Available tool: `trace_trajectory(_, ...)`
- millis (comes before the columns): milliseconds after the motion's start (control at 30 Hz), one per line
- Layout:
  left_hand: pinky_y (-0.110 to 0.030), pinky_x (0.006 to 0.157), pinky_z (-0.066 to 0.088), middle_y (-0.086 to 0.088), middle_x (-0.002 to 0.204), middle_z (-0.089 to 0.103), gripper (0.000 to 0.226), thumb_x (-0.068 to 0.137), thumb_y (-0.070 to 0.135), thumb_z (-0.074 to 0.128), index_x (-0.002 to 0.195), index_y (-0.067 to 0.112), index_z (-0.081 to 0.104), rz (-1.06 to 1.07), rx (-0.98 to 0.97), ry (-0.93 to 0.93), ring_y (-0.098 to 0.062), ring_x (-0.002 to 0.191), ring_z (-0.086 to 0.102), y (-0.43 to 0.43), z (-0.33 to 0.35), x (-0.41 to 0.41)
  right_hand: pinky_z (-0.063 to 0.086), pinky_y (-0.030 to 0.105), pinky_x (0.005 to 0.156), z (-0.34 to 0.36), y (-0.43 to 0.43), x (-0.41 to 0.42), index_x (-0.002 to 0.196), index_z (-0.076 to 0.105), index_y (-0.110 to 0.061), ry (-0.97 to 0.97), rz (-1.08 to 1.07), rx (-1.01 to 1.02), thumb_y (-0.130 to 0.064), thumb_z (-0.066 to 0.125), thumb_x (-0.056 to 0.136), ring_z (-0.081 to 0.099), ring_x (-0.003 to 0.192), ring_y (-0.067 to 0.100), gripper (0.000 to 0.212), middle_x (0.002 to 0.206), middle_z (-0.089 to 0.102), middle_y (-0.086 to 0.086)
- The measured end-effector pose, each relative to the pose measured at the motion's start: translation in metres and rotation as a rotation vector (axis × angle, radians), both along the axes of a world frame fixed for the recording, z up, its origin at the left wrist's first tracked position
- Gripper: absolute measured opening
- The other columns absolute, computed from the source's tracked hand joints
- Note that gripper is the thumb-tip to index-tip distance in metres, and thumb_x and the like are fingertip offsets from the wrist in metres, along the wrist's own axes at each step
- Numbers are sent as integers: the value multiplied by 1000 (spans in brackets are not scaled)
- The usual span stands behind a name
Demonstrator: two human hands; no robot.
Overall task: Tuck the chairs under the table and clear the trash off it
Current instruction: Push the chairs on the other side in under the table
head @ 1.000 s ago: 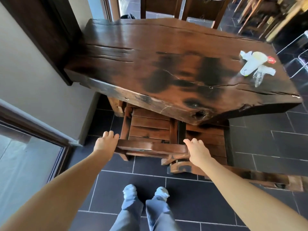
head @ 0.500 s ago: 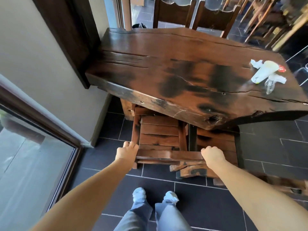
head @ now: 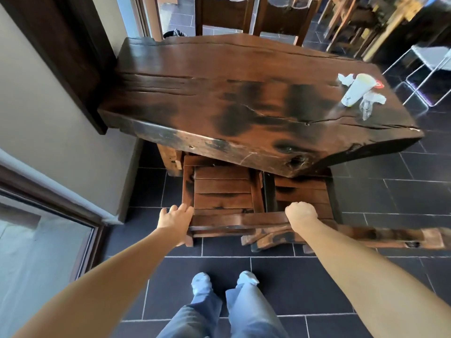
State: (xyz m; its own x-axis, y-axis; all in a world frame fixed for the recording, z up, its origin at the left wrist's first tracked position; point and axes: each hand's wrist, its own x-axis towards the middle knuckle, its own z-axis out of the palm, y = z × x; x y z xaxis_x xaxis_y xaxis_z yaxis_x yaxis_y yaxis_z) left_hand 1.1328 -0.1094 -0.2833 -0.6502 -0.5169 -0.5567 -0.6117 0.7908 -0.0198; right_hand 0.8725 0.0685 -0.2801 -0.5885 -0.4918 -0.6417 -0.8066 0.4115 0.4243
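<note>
A heavy dark wooden slab table [head: 195, 93] fills the middle of the view. A slatted wooden chair [head: 223, 191] stands partly under its near edge. My left hand [head: 174, 217] grips the left end of the chair's top rail, and my right hand [head: 301, 213] is closed over the rail's right end. A second wooden chair [head: 305, 193] stands beside it on the right, its back rail [head: 366, 236] sticking out toward the right. At the table's far right lies trash: a white paper cup [head: 357, 90] on its side, crumpled tissue [head: 345, 78], clear plastic wrap [head: 368, 103] and a small red item [head: 379, 84].
A wall and dark door frame [head: 61, 57] close in on the left, with a glass door [head: 36, 240] at lower left. Two more wooden chairs [head: 244, 15] stand at the table's far side. Metal-framed furniture [head: 427, 69] stands at the right. My feet [head: 224, 281] are on dark floor tiles.
The chair has slid a little further under the table with both hands on its top rail. The view has shifted back, showing more of the far chairs.
</note>
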Motion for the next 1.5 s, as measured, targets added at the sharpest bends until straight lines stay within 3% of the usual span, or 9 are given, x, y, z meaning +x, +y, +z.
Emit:
trace_trajectory(233, -34, 83, 48, 2, 121, 42, 61, 74, 10, 68, 125, 20, 36, 4, 15, 72, -21, 115, 43, -8, -6, 12, 54, 42, 88, 4, 10, 13, 119, 63, -7, -19, 25, 18, 2, 59, 84, 61, 109, 32, 37, 121, 64, 12)
trace_trajectory(433, -34, 82, 51, 3, 122, 41, 61, 74, 7, 65, 125, 21, 34, 45, 19, 100, -20, 117, 41, -3, -5, 15, 54, 43, 89, 6, 17, 22, 121, 61, -4, -36, -11, 41, 3, 56, 86, 60, 110, 34, 37, 122, 63, 14)
trace_trajectory(633, -32, 77, 51, 3, 120, 42, 62, 74, 6, 64, 125, 22, 34, 63, 2, 98, -20, 111, 43, -1, -4, 14, 45, 51, 97, -5, 30, 31, 139, 37, -7, -3, -115, -92, -4, 65, 81, 40, 125, 35, 64, 135, 40, 15)
trace_trajectory(700, -32, 75, 50, 3, 120, 42, 61, 75, 5, 63, 125, 22, 33, 81, -6, 79, -20, 109, 43, 1, -4, 12, 39, 55, 102, -9, 33, 33, 137, 39, -12, -4, -136, -162, -5, 67, 80, 38, 125, 31, 64, 134, 39, 12)
trace_trajectory(833, -33, 78, 50, 2, 123, 41, 62, 75, 4, 63, 127, 20, 32, 118, -18, 29, -21, 113, 42, 5, -3, 6, 8, 71, 108, -8, 34, 31, 136, 42, -21, 8, -129, -219, -3, 63, 84, 33, 131, 30, 59, 139, 39, 8)
trace_trajectory(1267, -31, 73, 45, 3, 117, 41, 56, 75, 6, 63, 121, 22, 36, 115, 16, 59, -19, 110, 42, 20, -4, 24, 8, 66, 112, 3, 48, 23, 136, 42, -21, -77, -29, -159, 0, 59, 83, 35, 131, 30, 59, 146, 32, 6)
trace_trajectory(1500, -31, 80, 44, 6, 117, 41, 57, 75, 13, 65, 121, 27, 35, 101, -12, 65, -17, 110, 44, 22, -7, 28, 7, 66, 111, 5, 49, 24, 138, 41, -21, -100, -12, -145, -3, 62, 84, 35, 132, 30, 60, 146, 32, 8)
